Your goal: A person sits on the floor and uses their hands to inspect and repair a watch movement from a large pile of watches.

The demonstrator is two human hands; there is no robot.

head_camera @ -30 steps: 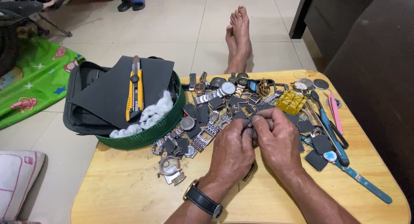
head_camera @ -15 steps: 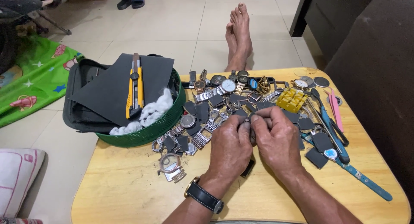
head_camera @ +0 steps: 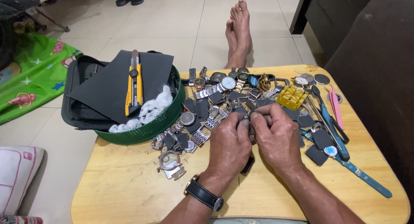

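Barely anything has shifted since the earlier frame: both hands stay pressed together at the table's (head_camera: pixel 129 185) middle. Green basket (head_camera: pixel 146 131) sits at the left edge. Left hand (head_camera: pixel 228 144) and right hand (head_camera: pixel 278 140) pinch a small dark piece (head_camera: pixel 251 128), mostly hidden, before the watch pile (head_camera: pixel 224 94).

A yellow utility knife (head_camera: pixel 134 83) lies on dark sheets in a green basket (head_camera: pixel 142 133); blue pliers (head_camera: pixel 330 122) rest on the worktop (head_camera: pixel 129 189).
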